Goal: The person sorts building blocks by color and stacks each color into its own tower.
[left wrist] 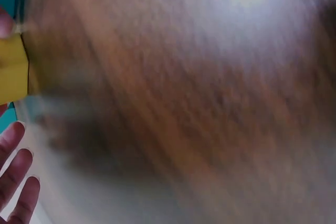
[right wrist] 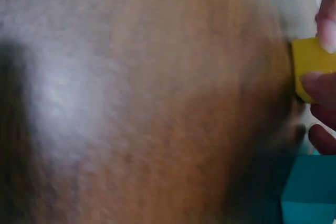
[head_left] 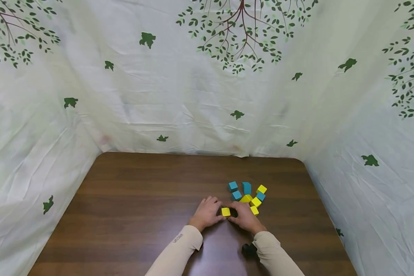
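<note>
Both hands meet over a yellow block (head_left: 225, 212) near the middle of the table. My left hand (head_left: 206, 213) grips it from the left, thumb near and fingers on the far side. From the other side my right hand (head_left: 245, 217) pinches it. In the right wrist view, fingertips (right wrist: 319, 83) press on the yellow block (right wrist: 307, 56). At the left edge of the left wrist view, yellow faces (left wrist: 13, 69) show between the digits, while other fingers (left wrist: 16, 177) are spread apart. Part of the block is hidden by the hands.
Beyond the right hand lies a loose group of blue blocks (head_left: 246, 188) and yellow blocks (head_left: 256, 202). A teal block (right wrist: 310, 187) looms low in the right wrist view. The brown wooden table (head_left: 141, 191) ends at a leaf-patterned white cloth (head_left: 193, 126). A black object (head_left: 249, 250) sits by the right cuff.
</note>
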`<state>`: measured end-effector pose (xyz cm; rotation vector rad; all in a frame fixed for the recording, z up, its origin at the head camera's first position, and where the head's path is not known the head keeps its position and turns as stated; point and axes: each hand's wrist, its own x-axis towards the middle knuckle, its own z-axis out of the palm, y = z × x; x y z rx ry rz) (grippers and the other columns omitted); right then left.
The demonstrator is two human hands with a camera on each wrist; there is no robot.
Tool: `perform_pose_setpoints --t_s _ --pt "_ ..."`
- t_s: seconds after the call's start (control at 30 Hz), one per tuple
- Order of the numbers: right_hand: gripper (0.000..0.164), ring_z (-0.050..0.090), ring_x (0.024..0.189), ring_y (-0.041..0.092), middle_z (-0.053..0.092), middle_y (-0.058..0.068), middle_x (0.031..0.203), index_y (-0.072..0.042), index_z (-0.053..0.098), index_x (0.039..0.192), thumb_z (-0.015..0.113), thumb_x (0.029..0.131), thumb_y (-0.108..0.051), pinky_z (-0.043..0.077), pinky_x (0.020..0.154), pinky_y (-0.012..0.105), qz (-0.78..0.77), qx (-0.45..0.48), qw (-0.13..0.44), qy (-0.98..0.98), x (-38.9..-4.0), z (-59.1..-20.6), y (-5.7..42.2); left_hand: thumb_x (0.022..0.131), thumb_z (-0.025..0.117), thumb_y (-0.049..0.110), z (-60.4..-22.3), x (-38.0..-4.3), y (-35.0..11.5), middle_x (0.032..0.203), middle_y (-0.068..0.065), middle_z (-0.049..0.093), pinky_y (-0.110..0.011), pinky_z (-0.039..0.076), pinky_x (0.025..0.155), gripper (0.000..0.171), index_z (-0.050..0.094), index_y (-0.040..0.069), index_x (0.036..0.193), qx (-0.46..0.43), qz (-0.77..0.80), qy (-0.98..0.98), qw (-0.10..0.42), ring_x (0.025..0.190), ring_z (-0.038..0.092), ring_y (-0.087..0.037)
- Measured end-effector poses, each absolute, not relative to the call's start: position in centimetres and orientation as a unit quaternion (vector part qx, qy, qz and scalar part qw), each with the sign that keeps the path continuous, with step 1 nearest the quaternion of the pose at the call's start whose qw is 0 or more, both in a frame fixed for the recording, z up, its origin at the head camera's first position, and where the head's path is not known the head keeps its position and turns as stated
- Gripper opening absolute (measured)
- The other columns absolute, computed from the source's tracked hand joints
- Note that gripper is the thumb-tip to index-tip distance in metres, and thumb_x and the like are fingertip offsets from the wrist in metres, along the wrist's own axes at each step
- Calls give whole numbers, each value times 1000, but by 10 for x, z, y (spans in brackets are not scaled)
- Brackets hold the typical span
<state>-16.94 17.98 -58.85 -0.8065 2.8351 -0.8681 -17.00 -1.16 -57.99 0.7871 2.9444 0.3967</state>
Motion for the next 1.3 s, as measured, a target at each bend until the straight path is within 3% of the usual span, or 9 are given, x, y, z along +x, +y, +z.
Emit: perform_pose_setpoints --t_s 0.23,0.5,0.73,0.87,1.3 --pt "37 63 103 26 69 7 108 -4 68 115 78 80 -10 44 94 51 -287 -249 14 925 -172 -597 180 87 71 37 -589 -174 -6 106 1 63 -38 45 90 37 67 13 115 257 152 954 22 99 55 -20" --pt "38 62 105 27 68 7 112 -5 67 116 78 81 -13 42 95 52 -282 -222 0 933 -173 -598 172 82 78 25 -600 -180 -13 101 -1 67 -35 48 85 33 69 8 109 248 266 932 -1 94 58 -20" --pt "35 62 99 27 69 6 106 -8 68 112 79 79 -11 38 84 49 -299 -191 -59 933 -172 -598 154 79 79 14 -601 -186 -24 102 -7 68 -37 47 86 30 68 3 105 256 334 906 -33 96 60 -26" --pt "34 62 99 26 68 5 105 -8 68 111 79 79 -10 42 86 48 -322 -181 -92 925 -176 -596 139 79 78 14 -594 -191 -37 106 -9 69 -41 46 88 31 68 4 108 229 372 899 -33 98 60 -28" --pt "36 61 100 25 66 7 112 -6 65 118 75 84 -10 49 88 42 -421 -169 -33 891 -203 -590 64 76 80 10 -585 -202 -112 104 -10 71 -44 47 79 35 70 5 110 144 398 903 -71 89 59 -27"
